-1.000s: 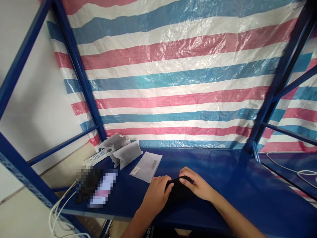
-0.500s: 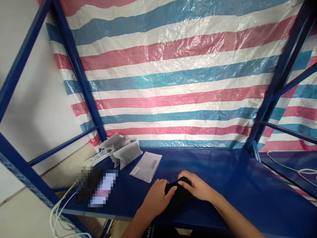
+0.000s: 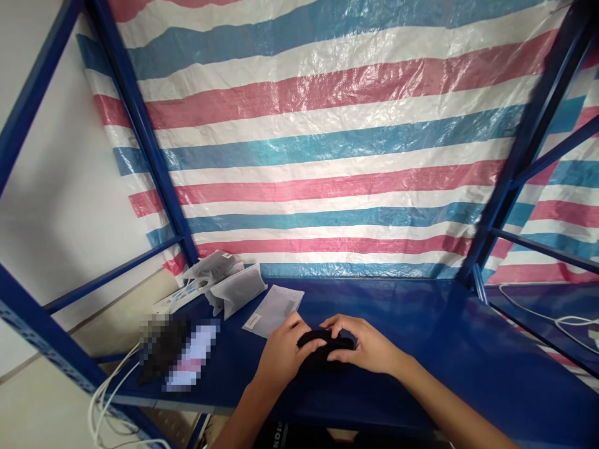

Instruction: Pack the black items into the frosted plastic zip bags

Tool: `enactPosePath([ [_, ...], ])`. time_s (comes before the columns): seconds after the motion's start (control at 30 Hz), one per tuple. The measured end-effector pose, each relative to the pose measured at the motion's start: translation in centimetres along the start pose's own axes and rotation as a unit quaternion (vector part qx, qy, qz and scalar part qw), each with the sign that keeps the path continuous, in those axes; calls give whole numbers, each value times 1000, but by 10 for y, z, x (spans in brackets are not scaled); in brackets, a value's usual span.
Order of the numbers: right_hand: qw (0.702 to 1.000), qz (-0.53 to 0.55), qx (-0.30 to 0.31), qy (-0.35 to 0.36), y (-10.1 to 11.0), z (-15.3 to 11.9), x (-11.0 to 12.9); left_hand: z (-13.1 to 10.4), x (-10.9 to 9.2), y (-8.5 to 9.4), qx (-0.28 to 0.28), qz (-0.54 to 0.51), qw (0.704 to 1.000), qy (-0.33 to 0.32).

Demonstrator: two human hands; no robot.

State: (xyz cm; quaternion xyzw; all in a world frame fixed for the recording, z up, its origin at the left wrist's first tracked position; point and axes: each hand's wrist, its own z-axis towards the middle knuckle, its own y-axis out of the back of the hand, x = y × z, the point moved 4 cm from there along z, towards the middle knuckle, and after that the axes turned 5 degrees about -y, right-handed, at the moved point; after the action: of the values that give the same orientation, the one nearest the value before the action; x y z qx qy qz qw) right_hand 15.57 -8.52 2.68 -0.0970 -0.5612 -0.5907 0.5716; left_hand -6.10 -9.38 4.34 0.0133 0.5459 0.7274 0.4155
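Note:
A soft black item [image 3: 322,354], looking like cloth, is gathered between my two hands over the front part of the blue shelf. My left hand [image 3: 283,349] pinches its left side, thumb on top. On the right, my right hand [image 3: 362,346] grips the other side, with thumb and fingers curled round a raised fold. The item's lower part blends into dark clothing below. Just beyond my left hand lies a flat grey-white packet [image 3: 276,307] with a small label.
More pale packets [image 3: 241,290] lean at the shelf's back left, beside a white power strip [image 3: 175,299]. A blurred dark object and phone-like item [image 3: 191,358] lie at left. White cables [image 3: 100,405] hang over the left edge. Blue posts [image 3: 140,134] frame a striped sheet [image 3: 327,187].
Both hands have shifted slightly left with the black item. Its top edge now shows an open fold between them, and the right thumb and fingers are farther apart. The view has moved a little.

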Motion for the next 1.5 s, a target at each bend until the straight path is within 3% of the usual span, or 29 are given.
enactPosePath([
  [0.17,993,-118,30,1,5,23,21,-4,-13,4,-3,66,996,-58],
  [0.23,991,-131,16,-1,6,30,17,-7,-13,16,-43,38,997,-52],
  [0.3,992,-121,-16,6,8,35,4,-13,0,40,-118,19,993,-22],
  [0.37,994,-91,-66,-2,12,38,-19,-26,29,75,-205,47,977,36],
  [0.43,990,-45,-126,-36,17,37,-46,-45,71,114,-251,128,952,119],
  [0.53,978,17,-186,-91,24,33,-78,-80,144,161,-185,282,902,272],
  [0.6,974,47,-193,-105,27,31,-88,-104,186,181,-125,324,862,370],
  [0.67,973,69,-191,-112,28,29,-92,-119,213,187,-71,322,848,415],
  [0.77,969,93,-189,-126,28,29,-95,-127,232,185,-23,313,854,414],
  [1.07,957,171,-181,-152,26,31,-105,-114,235,182,-12,305,843,443],
  [1.2,954,171,-195,-148,28,34,-102,-109,247,188,-22,301,825,477],
  [1.3,946,200,-207,-152,28,35,-103,-99,247,192,6,317,829,460],
  [1.4,921,280,-210,-170,23,36,-108,-76,216,179,19,305,878,369],
  [1.5,882,365,-218,-204,18,35,-115,-46,157,135,-5,192,956,221],
])
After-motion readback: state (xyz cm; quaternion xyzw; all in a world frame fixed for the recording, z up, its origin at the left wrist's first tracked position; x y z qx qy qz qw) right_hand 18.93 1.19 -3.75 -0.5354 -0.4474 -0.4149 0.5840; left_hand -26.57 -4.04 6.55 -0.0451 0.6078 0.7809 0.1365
